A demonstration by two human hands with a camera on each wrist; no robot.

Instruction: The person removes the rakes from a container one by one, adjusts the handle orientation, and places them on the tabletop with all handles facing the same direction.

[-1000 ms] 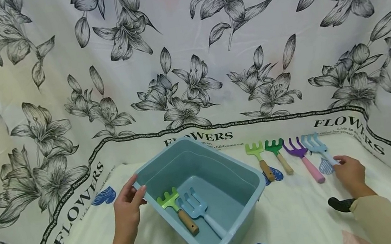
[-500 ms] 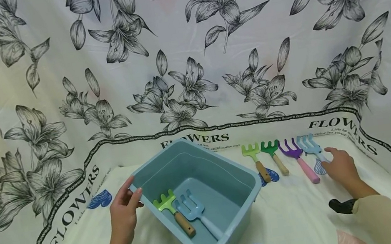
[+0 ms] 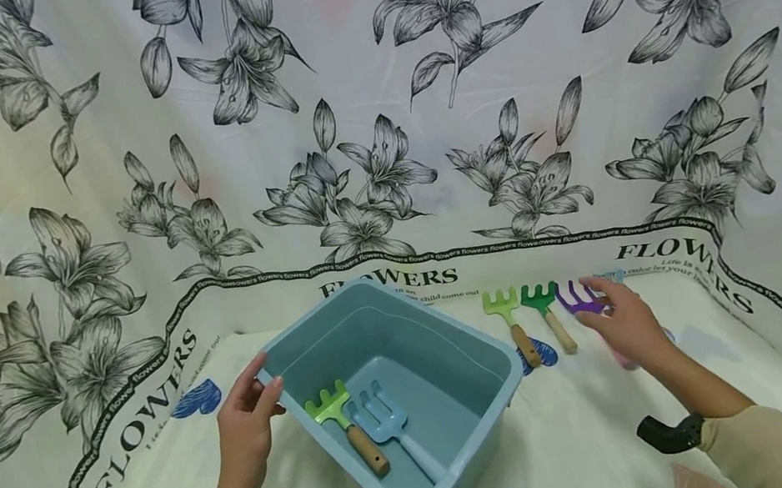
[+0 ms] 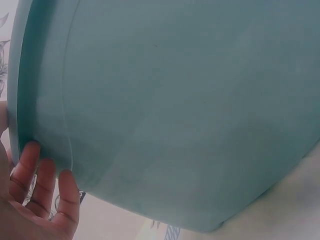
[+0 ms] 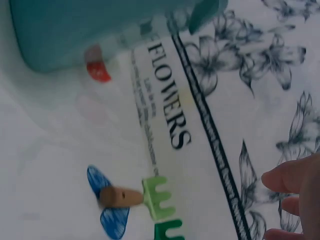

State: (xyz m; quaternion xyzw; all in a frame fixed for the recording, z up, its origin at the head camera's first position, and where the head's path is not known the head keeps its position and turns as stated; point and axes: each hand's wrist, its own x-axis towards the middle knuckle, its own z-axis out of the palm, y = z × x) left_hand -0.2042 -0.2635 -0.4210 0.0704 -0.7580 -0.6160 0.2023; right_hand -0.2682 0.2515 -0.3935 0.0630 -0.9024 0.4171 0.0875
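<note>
Blue tub (image 3: 434,381): its rim is pinched by the left hand (image 3: 245,409); a lime-green fork (image 3: 368,448) and light-blue fork (image 3: 392,423) are already contained.
Right hand (image 3: 622,319): thumb and fingers are spread over the purple fork (image 3: 576,301); contact cannot be told.
Left outside: four are laid on the cloth (image 3: 579,435): purple, dark-green fork (image 3: 552,319), another lime-green fork (image 3: 518,330), another light-blue fork (image 3: 617,276), mostly hidden.

- Right hand (image 3: 622,321) hides most of the outer blue fork (image 3: 616,276) — tine tips show — and much of the purple fork's (image 3: 572,301) handle.
- Whether it touches either fork: cannot tell.
- Left wrist view: tub (image 4: 175,110) and left hand (image 4: 45,205) cut off.
- Right wrist view: blurry; dark green fork (image 5: 161,231) cut off below.
</note>
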